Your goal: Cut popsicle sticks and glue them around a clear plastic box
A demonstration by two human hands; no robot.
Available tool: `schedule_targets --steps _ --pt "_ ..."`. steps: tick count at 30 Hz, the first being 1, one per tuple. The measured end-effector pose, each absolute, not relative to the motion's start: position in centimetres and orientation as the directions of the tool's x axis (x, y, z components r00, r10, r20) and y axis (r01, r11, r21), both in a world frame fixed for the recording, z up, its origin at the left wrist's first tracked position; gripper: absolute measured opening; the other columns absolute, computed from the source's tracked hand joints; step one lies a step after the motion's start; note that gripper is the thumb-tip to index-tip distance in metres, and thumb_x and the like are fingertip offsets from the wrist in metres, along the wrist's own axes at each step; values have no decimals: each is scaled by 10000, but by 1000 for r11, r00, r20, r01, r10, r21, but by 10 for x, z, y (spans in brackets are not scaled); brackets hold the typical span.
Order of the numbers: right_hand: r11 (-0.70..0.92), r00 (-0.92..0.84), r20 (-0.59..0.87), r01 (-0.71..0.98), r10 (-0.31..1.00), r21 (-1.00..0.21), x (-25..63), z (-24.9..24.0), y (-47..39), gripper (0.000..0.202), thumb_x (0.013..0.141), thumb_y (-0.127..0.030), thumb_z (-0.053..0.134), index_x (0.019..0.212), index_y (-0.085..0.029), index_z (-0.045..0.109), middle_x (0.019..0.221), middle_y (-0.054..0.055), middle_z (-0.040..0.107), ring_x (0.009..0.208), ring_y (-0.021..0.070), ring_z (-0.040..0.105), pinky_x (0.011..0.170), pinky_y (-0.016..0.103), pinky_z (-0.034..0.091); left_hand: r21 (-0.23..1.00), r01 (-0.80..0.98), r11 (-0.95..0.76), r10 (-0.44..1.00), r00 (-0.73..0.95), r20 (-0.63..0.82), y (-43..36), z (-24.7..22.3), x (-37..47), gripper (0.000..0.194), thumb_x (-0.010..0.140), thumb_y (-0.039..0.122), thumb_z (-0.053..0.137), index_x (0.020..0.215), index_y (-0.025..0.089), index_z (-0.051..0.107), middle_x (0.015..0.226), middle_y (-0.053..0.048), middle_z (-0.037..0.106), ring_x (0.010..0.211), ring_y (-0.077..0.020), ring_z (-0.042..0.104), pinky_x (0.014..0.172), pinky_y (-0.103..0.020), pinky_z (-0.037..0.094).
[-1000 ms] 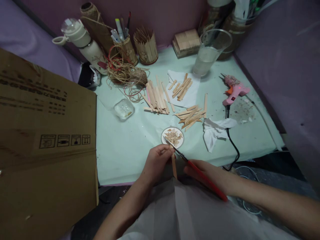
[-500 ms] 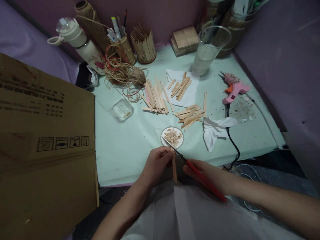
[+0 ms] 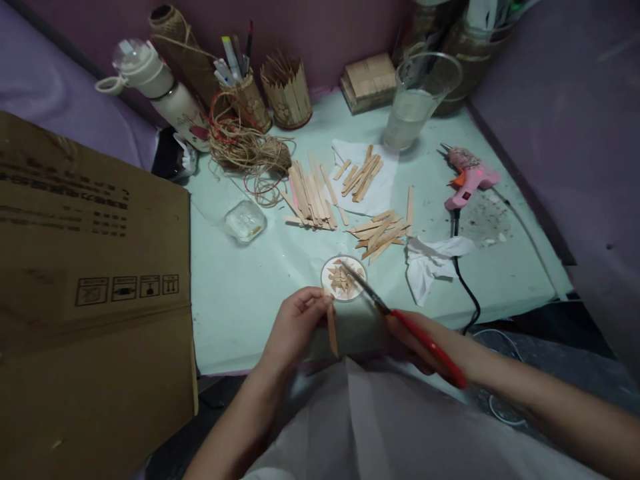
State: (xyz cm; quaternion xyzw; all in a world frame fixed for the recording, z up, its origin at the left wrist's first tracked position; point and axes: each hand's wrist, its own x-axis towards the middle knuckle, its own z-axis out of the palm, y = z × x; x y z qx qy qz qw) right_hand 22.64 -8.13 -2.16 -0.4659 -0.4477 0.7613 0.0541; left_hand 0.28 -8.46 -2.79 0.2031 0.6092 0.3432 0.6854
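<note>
Between thumb and fingers, my left hand [image 3: 300, 320] pinches a flat wooden craft stick [image 3: 333, 331] that points down toward my lap. My right hand [image 3: 417, 340] is closed on red-handled scissors [image 3: 423, 337]; their dark blades reach up and left over a small round white dish [image 3: 327, 272]. Small pointed wood chips [image 3: 343, 283] lie in that dish, just beyond my left fingertips. Blades and held stick are apart. Past the dish rests a loose pile of cut sticks [image 3: 380, 233], with a bundle of whole craft sticks [image 3: 310, 193] to its left.
A pink glue gun [image 3: 470, 177] and its black cord lie at the right, near a crumpled white cloth [image 3: 433, 263]. Behind stand a plastic cup of cloudy liquid [image 3: 413, 113], tangled twine [image 3: 245, 147] and a white bottle [image 3: 165, 93]. A cardboard box [image 3: 100, 347] borders the left.
My left hand has moved left with the craft stick. The scissors have drawn away from the stick, moving right, and their blades now look closed over the dish.
</note>
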Motion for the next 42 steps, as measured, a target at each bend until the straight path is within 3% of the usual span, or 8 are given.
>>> schedule_targets --steps 3,6,11,16,23,27,32,42 --pt "-698 -541 -586 -1 603 -716 238 -33 -74 645 774 -856 432 673 -220 415 507 -94 304 412 54 208 376 202 170 746 -256 615 766 -31 -642 -72 -20 -8 373 610 385 853 842 146 686 699 -5 673 640 -107 606 631 -215 486" --pt "-734 -523 -535 -315 664 -602 248 -45 -58 638 693 -855 557 757 -229 453 540 -125 239 409 30 79 337 168 117 811 -216 544 823 -53 -566 -51 -9 -11 374 587 321 867 874 144 705 792 -18 687 702 -104 612 663 -210 493" --pt "-704 -541 -451 -524 710 -480 257 -55 -37 581 697 -761 671 740 -214 482 526 -129 243 407 18 46 331 143 107 936 -35 351 936 2 -352 -1 5 5 259 659 214 781 903 154 716 792 2 659 702 -84 574 661 -190 463" --pt "-702 -563 -421 -586 711 -403 255 -71 -36 565 719 -729 683 749 -201 485 509 -136 271 390 7 44 319 125 120 943 266 198 963 128 -238 43 -8 40 239 727 122 659 962 156 682 737 14 642 649 -93 577 625 -203 452" --pt "-690 -551 -420 -629 721 -358 253 -82 -37 567 728 -738 669 756 -205 478 499 -135 304 378 5 54 315 119 153 801 599 -11 952 251 -175 63 -34 64 184 816 168 598 941 209 727 926 -27 758 877 -173 683 807 -270 509" --pt "-698 -550 -436 -622 712 -356 252 -83 -36 589 685 -748 700 754 -209 476 488 -138 309 378 5 55 312 118 161 738 674 -36 971 198 -134 93 -23 54 215 819 160 579 950 194 746 922 -34 761 859 -176 688 807 -265 510" --pt "-712 -552 -456 -600 699 -365 251 -79 -36 598 678 -758 697 746 -211 463 489 -138 297 384 10 41 317 122 144 572 819 -36 990 106 -88 149 -16 47 221 787 149 581 923 174 753 933 -58 762 843 -183 668 772 -265 495" --pt "-709 -551 -454 -609 700 -355 251 -77 -36 586 666 -726 735 737 -218 452 481 -139 300 377 9 54 318 125 138 455 890 -9 986 85 -146 190 -35 77 87 744 173 671 802 161 735 861 -113 739 845 -236 641 771 -312 458"
